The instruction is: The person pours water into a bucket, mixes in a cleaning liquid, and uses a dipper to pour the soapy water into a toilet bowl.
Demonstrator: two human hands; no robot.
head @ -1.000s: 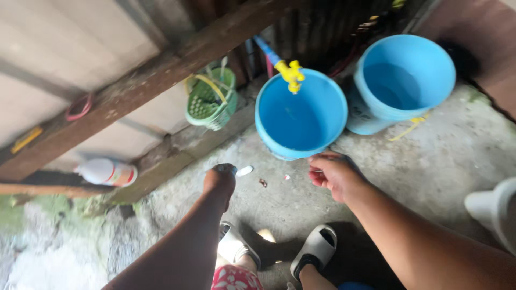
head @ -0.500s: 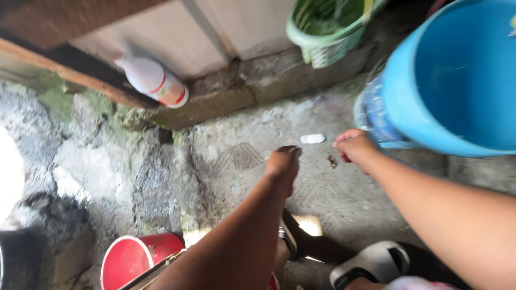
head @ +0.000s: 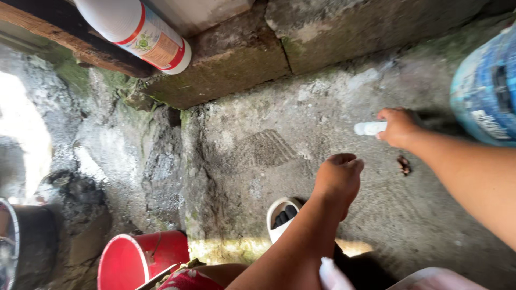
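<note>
My right hand (head: 399, 127) reaches down to the concrete floor and its fingers close on one end of a small white oblong object (head: 367, 128). My left hand (head: 338, 178) hangs lower and nearer to me, fingers curled in, with nothing in it. It hovers over the floor just above a white sandal (head: 281, 215). A small brown scrap (head: 403, 165) lies on the floor between my two arms.
A white plastic bottle (head: 134, 29) with a red-banded label lies on a wooden ledge at the top left. A blue bucket (head: 486, 96) stands at the right edge. A red bucket (head: 137, 258) and a dark pot (head: 24, 241) sit at the lower left, by rough mossy stone.
The view has dropped closer to the floor and swung left. My right hand has moved onto the small white object, which earlier lay free between my hands.
</note>
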